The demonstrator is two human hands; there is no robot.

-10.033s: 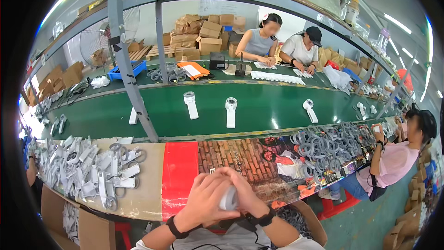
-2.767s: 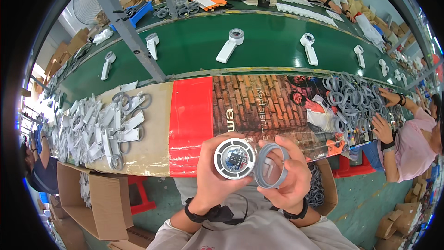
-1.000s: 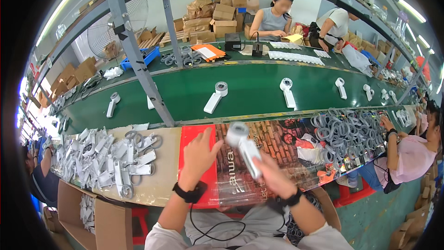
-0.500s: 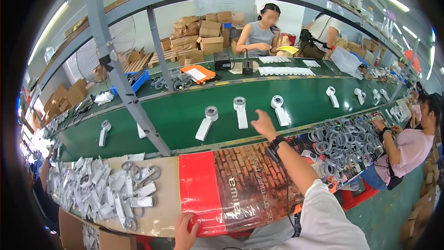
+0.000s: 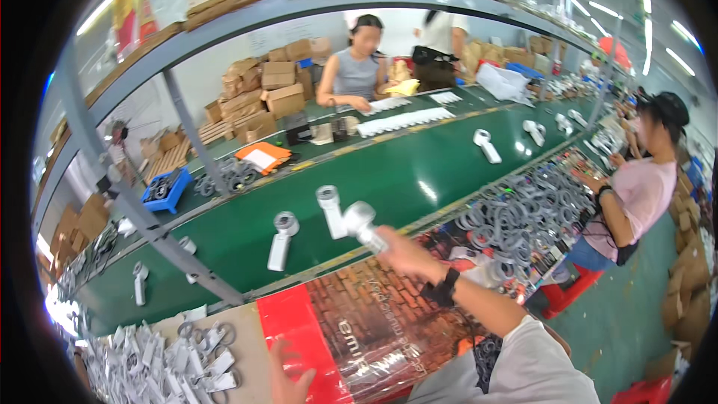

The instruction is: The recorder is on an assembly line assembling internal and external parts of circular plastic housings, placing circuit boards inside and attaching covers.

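Note:
My right hand (image 5: 407, 256) is closed around the handle of a white handheld fan (image 5: 359, 218), whose round head points away from me to the left. It is held up over the near edge of the green conveyor belt (image 5: 419, 172), smeared a little by motion. Two more white fans, one upright (image 5: 329, 212) and one tilted (image 5: 282, 241), lie on the belt just left of it. My left hand (image 5: 290, 375) hovers at or touches the red end of a glossy printed sheet (image 5: 295, 318), blurred, with its fingers apart and nothing in them.
Left of the sheet lies a heap of white handle parts and rings (image 5: 161, 366). Many grey rings (image 5: 516, 213) are piled at right, beside a seated co-worker (image 5: 636, 172). Another person (image 5: 351, 75) works across the belt. A slanting metal post (image 5: 146, 228) and an overhead shelf frame the bench.
My right hand has taken a white fan from the belt and drawn it back toward me. The left hand's fingers have spread. The view has turned to the right.

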